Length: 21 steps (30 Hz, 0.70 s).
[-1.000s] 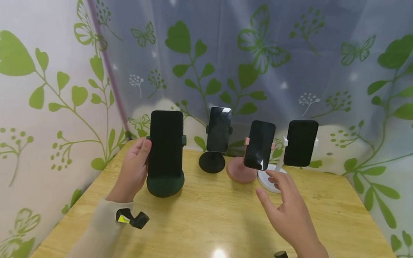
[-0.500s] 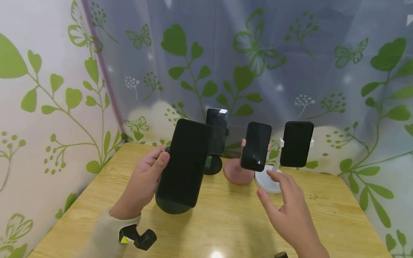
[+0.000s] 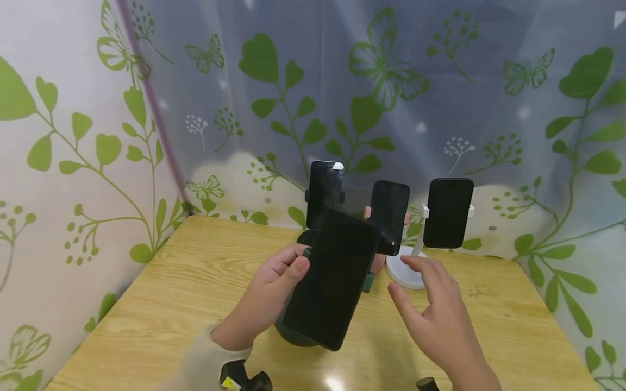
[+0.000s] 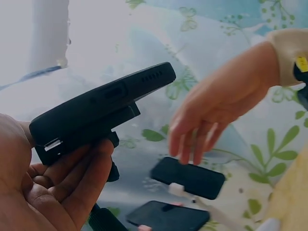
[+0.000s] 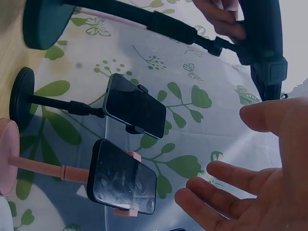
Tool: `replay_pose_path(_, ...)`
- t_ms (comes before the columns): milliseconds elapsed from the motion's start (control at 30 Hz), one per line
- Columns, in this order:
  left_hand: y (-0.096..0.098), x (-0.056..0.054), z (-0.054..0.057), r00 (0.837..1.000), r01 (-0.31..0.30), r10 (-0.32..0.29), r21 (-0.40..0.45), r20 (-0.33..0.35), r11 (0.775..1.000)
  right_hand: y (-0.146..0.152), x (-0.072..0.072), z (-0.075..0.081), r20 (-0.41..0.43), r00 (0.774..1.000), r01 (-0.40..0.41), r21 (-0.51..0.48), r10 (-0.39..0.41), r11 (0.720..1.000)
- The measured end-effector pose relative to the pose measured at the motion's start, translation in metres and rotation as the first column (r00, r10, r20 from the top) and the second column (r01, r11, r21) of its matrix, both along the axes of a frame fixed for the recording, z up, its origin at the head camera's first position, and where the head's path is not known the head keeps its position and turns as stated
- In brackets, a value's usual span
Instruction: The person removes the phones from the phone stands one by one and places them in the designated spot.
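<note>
A leaf-printed cloth (image 3: 215, 98) hangs beyond the fingers (image 5: 236, 177), and the wooden tabletop (image 3: 195, 271) stretches beneath them. The green stand (image 5: 171, 28) is tilted, gripped near its top by the left hand (image 3: 274, 288); whether its base touches the tabletop, I cannot tell. Farther back than the fingers are the black stand (image 5: 22, 98), the pink stand (image 5: 74, 173) and the white stand (image 3: 406, 271), the last just past the right hand (image 3: 440, 320). The left fingers are clamped on the green stand, curled behind its clamp, with the thumb at the phone's edge. The right fingers are spread apart, the thumb well away from them. The big phone (image 3: 335, 277) slants between the two hands, its top leaning toward the right. Beyond the right fingers is the white stand's phone (image 3: 448, 213); leftward follow the pink stand's phone (image 5: 124, 178) and the black stand's phone (image 5: 134, 106). Below the fingers, at the wrists, are the left camera (image 3: 259, 382) and right camera (image 3: 427, 384).
</note>
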<state>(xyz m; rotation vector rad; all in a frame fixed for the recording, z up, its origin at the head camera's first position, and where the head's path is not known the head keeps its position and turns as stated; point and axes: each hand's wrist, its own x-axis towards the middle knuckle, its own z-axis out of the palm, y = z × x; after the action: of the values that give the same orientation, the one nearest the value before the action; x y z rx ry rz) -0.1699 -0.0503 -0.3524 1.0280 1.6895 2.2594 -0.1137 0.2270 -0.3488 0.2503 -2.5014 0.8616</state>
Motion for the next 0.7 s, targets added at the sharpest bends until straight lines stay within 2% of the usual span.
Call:
replay_pose_path(100,0.007,-0.003,-0.005,1.000,0.018,-0.018,-0.026,0.016,0.999,0.000,-0.001,0.001,0.000,1.000,-0.002,0.009,0.002,1.000)
replay_pose_path(267,0.014,-0.007,-0.014,0.999,-0.012,0.016,-0.090,0.040,0.996,-0.001,-0.001,0.000,0.013,1.000,-0.005,0.021,0.005,1.000)
replay_pose_path(467,0.019,-0.009,-0.021,0.993,0.016,-0.009,-0.067,0.116,0.998,-0.003,-0.001,0.000,0.010,1.000,-0.013,0.017,0.013,1.000)
replay_pose_path(700,0.024,-0.008,-0.026,0.984,-0.003,0.015,-0.067,0.176,0.998,-0.007,-0.001,-0.002,0.005,1.000,-0.026,0.018,0.026,1.000)
